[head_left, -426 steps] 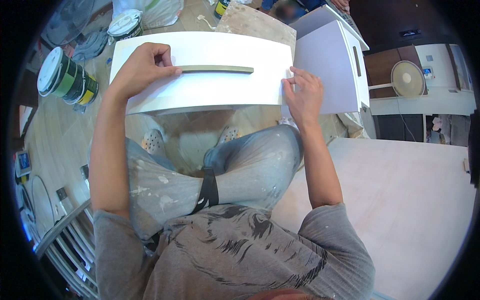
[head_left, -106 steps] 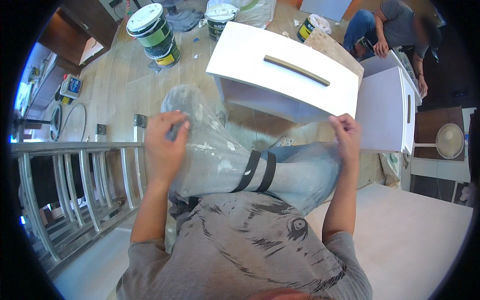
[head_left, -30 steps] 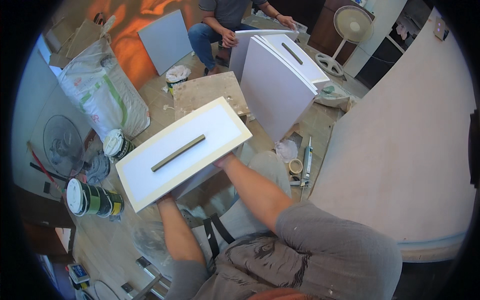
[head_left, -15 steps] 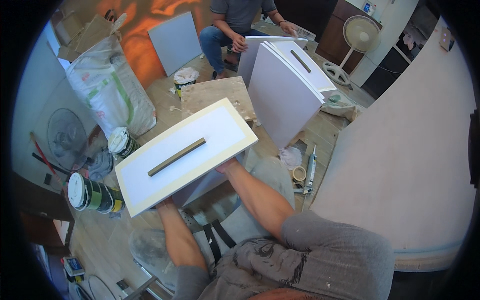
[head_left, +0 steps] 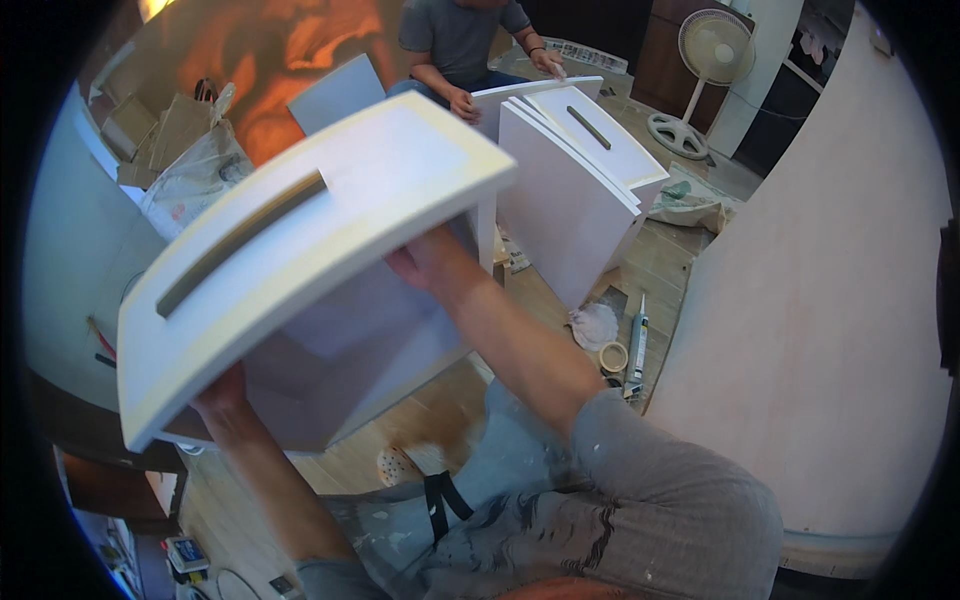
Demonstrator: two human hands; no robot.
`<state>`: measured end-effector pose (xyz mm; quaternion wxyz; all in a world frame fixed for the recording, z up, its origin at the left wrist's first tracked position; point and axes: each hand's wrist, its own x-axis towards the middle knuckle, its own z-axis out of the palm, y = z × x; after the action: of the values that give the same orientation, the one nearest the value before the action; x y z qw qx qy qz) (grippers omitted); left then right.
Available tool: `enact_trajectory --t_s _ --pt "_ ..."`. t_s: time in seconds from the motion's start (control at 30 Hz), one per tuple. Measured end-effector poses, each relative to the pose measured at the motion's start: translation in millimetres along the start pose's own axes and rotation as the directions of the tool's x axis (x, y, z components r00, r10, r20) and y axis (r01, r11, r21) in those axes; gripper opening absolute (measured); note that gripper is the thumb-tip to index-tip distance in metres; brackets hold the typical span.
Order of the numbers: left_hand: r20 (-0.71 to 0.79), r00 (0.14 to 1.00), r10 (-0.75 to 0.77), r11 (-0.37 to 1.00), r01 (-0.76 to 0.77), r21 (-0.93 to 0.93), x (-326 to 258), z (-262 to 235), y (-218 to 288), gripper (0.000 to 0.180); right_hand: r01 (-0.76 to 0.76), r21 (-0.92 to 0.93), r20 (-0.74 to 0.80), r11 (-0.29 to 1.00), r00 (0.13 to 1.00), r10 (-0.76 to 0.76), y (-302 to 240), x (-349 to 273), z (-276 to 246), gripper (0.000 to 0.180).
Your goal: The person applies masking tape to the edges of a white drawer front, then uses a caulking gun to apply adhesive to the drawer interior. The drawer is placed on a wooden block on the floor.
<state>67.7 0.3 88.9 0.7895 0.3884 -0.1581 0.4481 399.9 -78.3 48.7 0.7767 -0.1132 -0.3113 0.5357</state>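
I hold a white drawer [head_left: 390, 170] up in front of me, tilted, its front panel facing up. The panel has a pale yellow border and a bronze bar handle [head_left: 245, 240]. My left hand [head_left: 222, 392] grips beneath the panel's near left part, fingers partly hidden. Farther right, my right hand [head_left: 418, 262] is closed on the drawer under the panel's overhang, its fingertips out of sight. The white drawer body [head_left: 350, 345] hangs below the panel, between my forearms.
Across from me a person [head_left: 455, 50] sits with hands on a white panel [head_left: 545, 90]. Similar white drawers [head_left: 560, 190] stand beside it. A sealant tube [head_left: 637, 345], tape roll [head_left: 613, 357] and crumpled cloth [head_left: 594, 326] lie on the floor. A large pale board [head_left: 800, 330] fills the right; a fan [head_left: 714, 50] stands behind.
The drawer has come up and closer, swinging leftward in my hands, so more of its body shows. It now hides the wooden board and paint buckets. The other person's hands stay at the white panel.
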Motion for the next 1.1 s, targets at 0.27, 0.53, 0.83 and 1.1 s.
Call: enact_trajectory --t_s 0.27,0.53,0.83,1.1 --pt "-0.026 0.999 -0.044 0.997 0.042 -0.057 161 -2 -29 0.048 0.197 -0.096 0.125 0.976 0.975 -0.185 -97 99 20 0.034" --pt "-0.265 0.963 -0.044 0.996 0.022 -0.085 246 -43 -117 0.057 0.285 -0.148 -0.027 0.947 0.956 -0.291 -133 150 -55 0.035" --pt "-0.476 0.878 -0.041 0.999 0.05 0.006 285 -81 -170 0.056 0.251 -0.203 -0.162 0.946 0.945 -0.285 -145 173 -101 0.028" --pt "-0.486 0.873 -0.042 0.998 0.06 0.023 297 -102 -182 0.052 0.197 -0.292 0.018 0.936 0.979 -0.201 -151 181 -139 0.03"
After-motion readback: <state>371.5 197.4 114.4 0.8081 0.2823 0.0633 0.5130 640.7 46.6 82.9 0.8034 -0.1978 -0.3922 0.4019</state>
